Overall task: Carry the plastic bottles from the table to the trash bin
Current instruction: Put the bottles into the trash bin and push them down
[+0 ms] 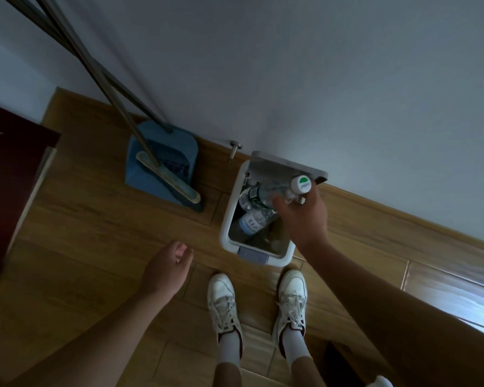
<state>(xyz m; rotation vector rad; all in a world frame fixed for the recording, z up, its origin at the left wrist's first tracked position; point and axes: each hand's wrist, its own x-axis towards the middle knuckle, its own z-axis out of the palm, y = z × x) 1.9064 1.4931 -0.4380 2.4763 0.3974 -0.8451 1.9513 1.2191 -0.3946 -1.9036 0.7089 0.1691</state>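
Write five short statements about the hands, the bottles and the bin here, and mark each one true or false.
1. The right hand grips a plastic bottle over the trash bin. True.
2. The bin's lid is closed. False: it stands open against the wall.
3. The left hand holds a bottle. False: it is empty, fingers loosely curled.
4. Another bottle already lies inside the bin. True.
5. The dustpan is red. False: it is blue, with a broom resting in it.
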